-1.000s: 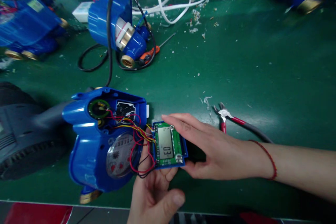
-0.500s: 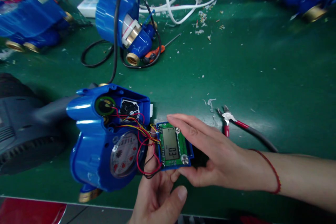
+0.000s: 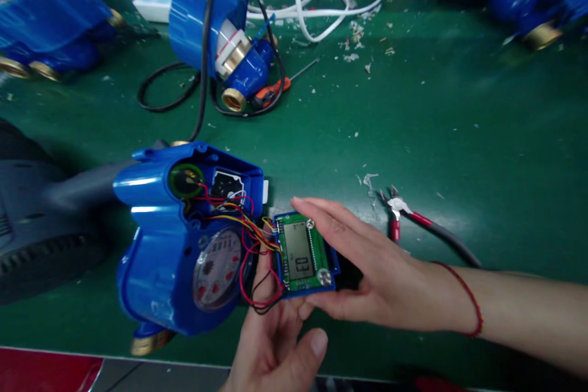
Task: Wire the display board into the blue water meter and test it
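Observation:
A green circuit board with a small LCD (image 3: 298,248) sits in a blue plastic frame, tilted up towards me. My right hand (image 3: 381,269) grips the frame from the right, fingers along its far edge and thumb at its near edge. Beneath it, my left hand (image 3: 275,343) supports the board with its fingers, partly hidden; its thumb is off the board. Red, yellow and black wires (image 3: 260,248) run from the board into an opened blue water meter (image 3: 165,257) on the left. Its round dial (image 3: 218,269) and a round green-rimmed part (image 3: 186,180) show inside.
Diagonal cutters (image 3: 397,205) with red handles lie beyond my right hand. Another blue meter (image 3: 206,18), an orange screwdriver (image 3: 271,95), black cable and white cord (image 3: 340,12) lie farther back. A dark grey tool (image 3: 41,220) is at left. Scraps dot the green bench (image 3: 436,122).
Both hands keep hold of the board in nearly the same pose. The view shifts slightly, and the opened meter appears to have moved a little left.

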Demonstrator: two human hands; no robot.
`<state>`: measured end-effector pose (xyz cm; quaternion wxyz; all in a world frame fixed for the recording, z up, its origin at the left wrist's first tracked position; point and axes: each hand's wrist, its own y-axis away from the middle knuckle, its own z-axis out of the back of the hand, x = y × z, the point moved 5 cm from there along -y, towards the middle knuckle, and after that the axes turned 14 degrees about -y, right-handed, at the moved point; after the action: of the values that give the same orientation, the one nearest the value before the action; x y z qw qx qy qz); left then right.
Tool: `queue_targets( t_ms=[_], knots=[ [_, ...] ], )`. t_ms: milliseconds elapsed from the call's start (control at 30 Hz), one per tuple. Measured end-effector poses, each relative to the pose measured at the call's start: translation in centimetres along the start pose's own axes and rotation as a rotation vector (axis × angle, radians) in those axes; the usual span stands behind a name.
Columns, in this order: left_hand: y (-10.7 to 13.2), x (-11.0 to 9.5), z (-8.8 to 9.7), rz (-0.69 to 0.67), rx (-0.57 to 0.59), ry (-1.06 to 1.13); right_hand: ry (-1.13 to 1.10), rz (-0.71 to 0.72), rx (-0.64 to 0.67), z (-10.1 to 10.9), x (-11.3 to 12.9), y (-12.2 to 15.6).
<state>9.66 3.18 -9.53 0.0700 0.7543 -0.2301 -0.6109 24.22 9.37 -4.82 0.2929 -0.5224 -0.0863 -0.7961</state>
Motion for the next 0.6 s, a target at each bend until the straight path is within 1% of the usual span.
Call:
queue_targets(
  t_ms=[133, 333, 433, 533, 600],
  knots=[
    [0.0, -0.1, -0.2, -0.008, 0.014, 0.007, 0.008, -0.006, -0.007, -0.1, 0.0, 0.0],
    [-0.1, -0.8, -1.0, -0.048, 0.033, 0.026, -0.039, -0.007, -0.006, -0.4, -0.3, -0.3],
    [-0.1, -0.8, -1.0, -0.034, 0.036, 0.031, -0.059, -0.022, -0.041, -0.5, -0.2, -0.5],
    [-0.1, -0.4, -0.6, 0.002, 0.002, 0.035, -0.075, -0.041, -0.097, -0.6, -0.1, -0.5],
    [0.0, 0.0, -0.3, 0.024, -0.016, 0.033, -0.091, -0.027, -0.144, -0.7, 0.1, -0.5]
  ],
)
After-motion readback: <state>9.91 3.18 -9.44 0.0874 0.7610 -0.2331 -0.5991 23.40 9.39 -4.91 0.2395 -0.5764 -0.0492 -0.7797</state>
